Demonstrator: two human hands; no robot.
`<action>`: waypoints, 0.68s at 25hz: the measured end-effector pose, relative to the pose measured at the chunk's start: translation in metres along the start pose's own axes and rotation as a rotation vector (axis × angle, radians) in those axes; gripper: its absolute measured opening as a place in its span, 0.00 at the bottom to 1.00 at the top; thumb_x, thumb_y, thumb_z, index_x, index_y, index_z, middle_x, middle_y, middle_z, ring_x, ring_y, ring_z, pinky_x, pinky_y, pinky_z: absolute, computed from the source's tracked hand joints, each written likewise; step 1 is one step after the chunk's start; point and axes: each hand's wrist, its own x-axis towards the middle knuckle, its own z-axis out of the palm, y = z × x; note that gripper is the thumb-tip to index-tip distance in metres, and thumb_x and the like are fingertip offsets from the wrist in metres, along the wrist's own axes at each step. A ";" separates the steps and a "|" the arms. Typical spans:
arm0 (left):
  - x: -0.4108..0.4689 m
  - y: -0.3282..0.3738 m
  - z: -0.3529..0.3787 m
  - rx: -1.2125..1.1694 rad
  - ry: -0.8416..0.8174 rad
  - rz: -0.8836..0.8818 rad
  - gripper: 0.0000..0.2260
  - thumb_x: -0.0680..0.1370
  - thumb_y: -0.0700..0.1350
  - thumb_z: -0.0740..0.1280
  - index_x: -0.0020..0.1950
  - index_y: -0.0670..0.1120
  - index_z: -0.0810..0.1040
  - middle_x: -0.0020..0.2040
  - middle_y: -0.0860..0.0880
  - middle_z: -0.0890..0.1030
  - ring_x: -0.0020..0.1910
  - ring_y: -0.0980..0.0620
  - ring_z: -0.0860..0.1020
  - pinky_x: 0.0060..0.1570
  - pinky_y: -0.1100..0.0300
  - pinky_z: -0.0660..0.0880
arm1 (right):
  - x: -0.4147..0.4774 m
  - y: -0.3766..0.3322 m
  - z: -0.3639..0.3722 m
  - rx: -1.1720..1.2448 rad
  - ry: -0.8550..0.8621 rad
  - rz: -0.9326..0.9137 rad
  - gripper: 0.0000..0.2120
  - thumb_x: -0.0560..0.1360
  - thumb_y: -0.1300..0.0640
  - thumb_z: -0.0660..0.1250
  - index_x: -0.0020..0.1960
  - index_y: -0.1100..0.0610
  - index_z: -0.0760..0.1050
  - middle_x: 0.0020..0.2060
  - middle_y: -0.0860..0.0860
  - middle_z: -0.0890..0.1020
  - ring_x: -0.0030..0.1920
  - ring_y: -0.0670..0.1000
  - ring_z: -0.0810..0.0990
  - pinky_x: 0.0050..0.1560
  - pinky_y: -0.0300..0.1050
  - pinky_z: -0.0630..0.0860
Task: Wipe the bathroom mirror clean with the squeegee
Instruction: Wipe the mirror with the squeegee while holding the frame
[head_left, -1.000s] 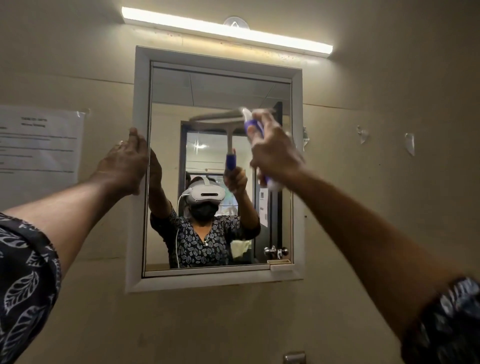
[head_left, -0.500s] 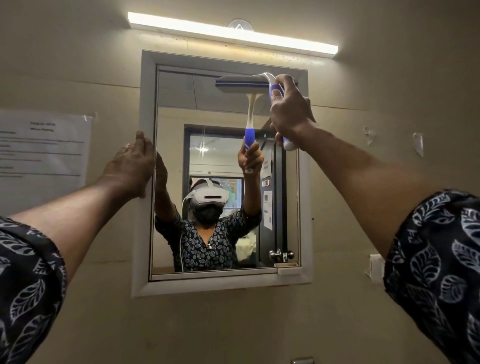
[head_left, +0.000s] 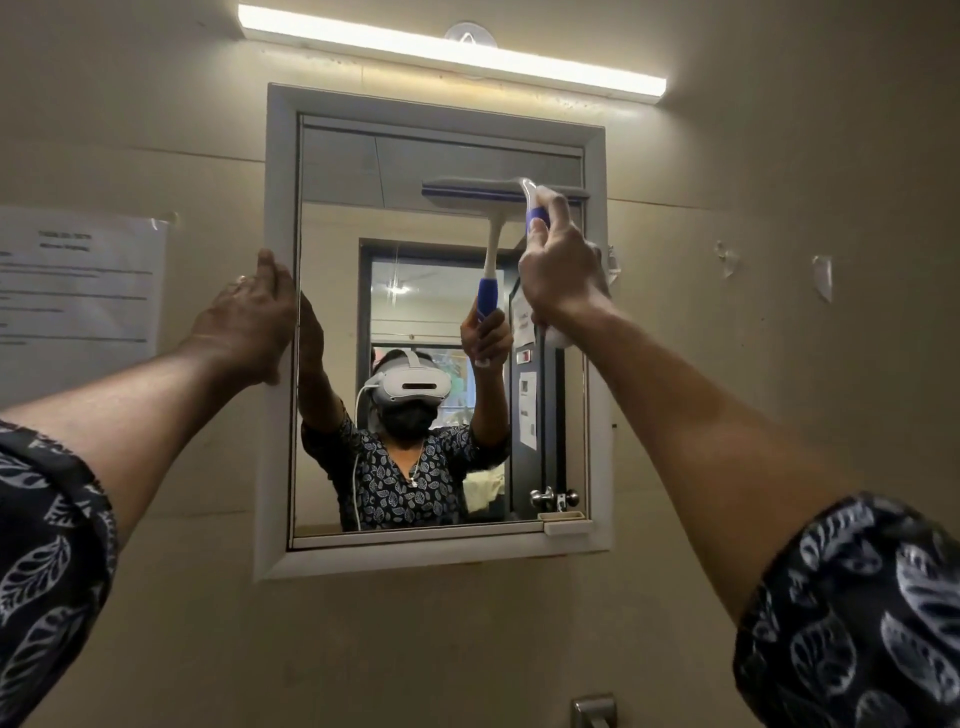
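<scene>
Your right hand (head_left: 558, 270) is curled tightly around the handle of the squeegee (head_left: 536, 217), gripping it with the knuckles toward you. The blue and white handle runs up out of the top of your fist and its white butt end shows just below your wrist. Above your fingers the blade lies flat and level against the mirror (head_left: 415, 156), near the top of the glass on its right half, reaching out to the left of your hand and meeting its own reflection there.

Your left hand (head_left: 249, 317) is open, fingers pointing up and laid against the left side of the mirror frame (head_left: 278, 467), with the fingertips touching the inner edge beside the glass. It holds nothing.

A paper notice (head_left: 78, 275) is stuck to the wall out beyond your left hand. Well above both hands a lit light bar (head_left: 452, 49) runs across the wall. Out past your right hand, scraps of tape (head_left: 823, 275) cling to the wall. Leaf-patterned sleeves (head_left: 852, 613) cover both upper arms.
</scene>
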 end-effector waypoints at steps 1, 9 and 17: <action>0.000 -0.001 0.000 0.000 0.001 0.002 0.57 0.61 0.40 0.80 0.76 0.36 0.43 0.76 0.34 0.45 0.74 0.35 0.57 0.72 0.48 0.58 | -0.012 0.005 0.004 0.028 0.005 -0.003 0.20 0.82 0.56 0.49 0.74 0.50 0.56 0.37 0.52 0.75 0.30 0.47 0.73 0.27 0.40 0.71; -0.003 0.001 -0.003 -0.004 -0.001 0.004 0.57 0.61 0.41 0.80 0.76 0.35 0.43 0.76 0.34 0.45 0.74 0.35 0.57 0.72 0.49 0.59 | -0.150 0.054 0.032 0.156 0.006 0.029 0.20 0.82 0.54 0.49 0.74 0.46 0.56 0.28 0.45 0.69 0.23 0.39 0.74 0.18 0.28 0.64; -0.005 0.003 -0.005 -0.009 -0.011 -0.006 0.56 0.63 0.41 0.79 0.76 0.36 0.42 0.76 0.34 0.44 0.75 0.35 0.56 0.73 0.50 0.57 | -0.276 0.094 0.045 0.027 -0.155 0.276 0.21 0.78 0.51 0.51 0.70 0.39 0.52 0.24 0.48 0.70 0.20 0.46 0.69 0.24 0.33 0.69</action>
